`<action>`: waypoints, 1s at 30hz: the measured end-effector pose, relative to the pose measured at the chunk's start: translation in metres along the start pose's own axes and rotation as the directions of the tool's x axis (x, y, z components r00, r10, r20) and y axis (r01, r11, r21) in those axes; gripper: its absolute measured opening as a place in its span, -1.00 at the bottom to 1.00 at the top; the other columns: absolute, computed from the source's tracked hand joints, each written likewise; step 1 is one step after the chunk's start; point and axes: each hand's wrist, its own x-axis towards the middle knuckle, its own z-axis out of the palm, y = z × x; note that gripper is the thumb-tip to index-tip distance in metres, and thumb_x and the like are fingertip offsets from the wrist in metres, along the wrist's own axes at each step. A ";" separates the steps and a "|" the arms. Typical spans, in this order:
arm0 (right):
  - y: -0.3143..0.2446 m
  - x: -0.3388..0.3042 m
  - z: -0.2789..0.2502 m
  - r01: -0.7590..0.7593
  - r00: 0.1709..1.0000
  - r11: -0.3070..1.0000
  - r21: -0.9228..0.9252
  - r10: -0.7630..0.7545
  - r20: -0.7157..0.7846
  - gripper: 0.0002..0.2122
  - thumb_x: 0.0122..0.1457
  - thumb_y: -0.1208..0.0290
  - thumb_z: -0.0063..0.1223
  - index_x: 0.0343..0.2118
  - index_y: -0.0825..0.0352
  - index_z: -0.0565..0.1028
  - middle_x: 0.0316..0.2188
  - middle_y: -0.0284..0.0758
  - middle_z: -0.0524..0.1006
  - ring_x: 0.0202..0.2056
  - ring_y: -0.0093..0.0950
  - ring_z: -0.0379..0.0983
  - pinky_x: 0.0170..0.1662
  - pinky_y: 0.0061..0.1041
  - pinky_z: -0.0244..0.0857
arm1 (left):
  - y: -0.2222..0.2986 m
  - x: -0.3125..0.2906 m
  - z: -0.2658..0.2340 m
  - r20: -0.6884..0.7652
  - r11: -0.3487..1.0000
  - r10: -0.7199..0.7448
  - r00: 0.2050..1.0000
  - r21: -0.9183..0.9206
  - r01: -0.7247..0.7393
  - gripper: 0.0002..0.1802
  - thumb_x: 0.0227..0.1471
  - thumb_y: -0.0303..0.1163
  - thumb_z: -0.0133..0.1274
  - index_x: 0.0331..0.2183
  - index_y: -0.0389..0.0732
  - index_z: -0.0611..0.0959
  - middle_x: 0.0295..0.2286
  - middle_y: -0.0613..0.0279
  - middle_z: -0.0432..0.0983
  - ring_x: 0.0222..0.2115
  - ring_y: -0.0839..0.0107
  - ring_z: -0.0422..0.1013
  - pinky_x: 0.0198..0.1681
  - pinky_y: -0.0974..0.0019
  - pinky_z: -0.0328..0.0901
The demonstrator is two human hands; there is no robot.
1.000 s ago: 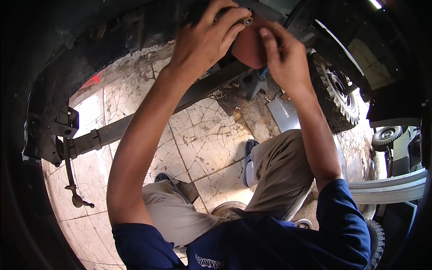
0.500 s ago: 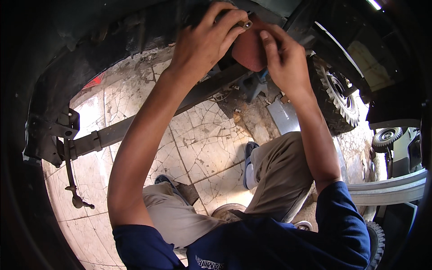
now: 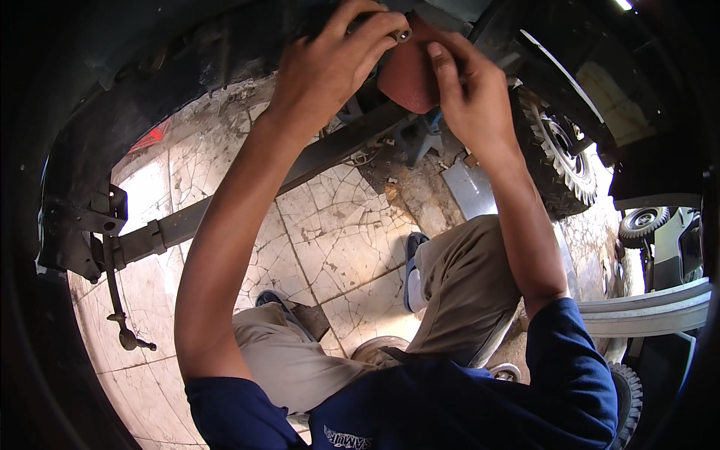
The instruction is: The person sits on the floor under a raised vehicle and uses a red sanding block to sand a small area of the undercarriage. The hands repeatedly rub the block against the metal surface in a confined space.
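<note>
Both my arms reach up to the top of the view, under a dark vehicle body. My left hand (image 3: pixel 324 69) is closed, its fingers pinching a small metal piece (image 3: pixel 403 35) with a round, hollow-looking end; most of it is hidden by the fingers. To its right, my right hand (image 3: pixel 477 88) grips a curved, reddish-brown sheet of sandpaper (image 3: pixel 409 79) between thumb and fingers. The sheet hangs bent downward, just beside and behind the metal piece. Whether the two touch cannot be made out.
A dark metal beam (image 3: pixel 300 171) crosses below my hands. A rod with a ball joint (image 3: pixel 127 339) hangs at left. At right stand a knobbly tyre (image 3: pixel 562 154) and pale curved metal strips (image 3: pixel 645 307). A blue stand (image 3: pixel 417 141) sits on the cracked tile floor (image 3: pixel 322 232).
My hands, with the metal piece and the sandpaper, have shifted slightly left and up in the view. The metal piece's end has turned a little. Both grips stay the same.
</note>
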 end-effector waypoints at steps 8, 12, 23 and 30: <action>-0.006 0.000 0.000 0.076 0.996 0.995 -0.065 -0.078 -0.044 -0.75 0.34 0.39 -0.01 0.01 0.31 0.55 -0.35 0.03 0.62 -0.25 -0.01 0.60 -0.22 -0.25 0.48 | 0.008 0.007 -0.005 0.009 0.997 -0.047 0.999 0.056 0.047 -0.80 0.12 -0.34 0.21 -0.17 -0.02 0.62 -0.17 0.32 0.49 -0.38 0.26 0.60 -0.40 0.25 0.57; -0.001 0.001 0.004 0.016 1.000 0.999 -0.046 -0.017 -0.011 -0.75 0.34 0.39 -0.02 0.01 0.30 0.55 -0.37 0.02 0.62 -0.28 -0.01 0.60 -0.24 -0.24 0.48 | 0.001 -0.001 0.003 -0.042 1.000 -0.011 0.999 0.008 0.011 -0.75 0.14 -0.31 0.20 -0.10 0.04 0.65 -0.14 0.39 0.52 -0.26 0.28 0.58 -0.26 0.24 0.55; -0.001 -0.001 0.004 0.075 0.995 0.996 -0.038 -0.078 -0.062 -0.76 0.33 0.38 -0.01 -0.01 0.30 0.55 -0.38 0.02 0.61 -0.28 0.00 0.60 -0.23 -0.23 0.48 | 0.006 0.006 -0.006 0.031 0.998 -0.054 0.998 0.035 0.053 -0.79 0.12 -0.30 0.22 -0.18 -0.02 0.60 -0.17 0.32 0.48 -0.38 0.25 0.59 -0.41 0.26 0.57; -0.006 -0.001 0.000 0.063 0.996 0.994 -0.084 -0.067 -0.055 -0.76 0.33 0.39 0.00 -0.02 0.32 0.56 -0.36 0.01 0.62 -0.26 -0.02 0.60 -0.22 -0.24 0.49 | 0.007 0.004 -0.003 0.061 0.996 -0.085 0.994 0.040 0.083 -0.78 0.14 -0.31 0.19 -0.16 -0.08 0.57 -0.14 0.26 0.47 -0.37 0.21 0.59 -0.40 0.24 0.57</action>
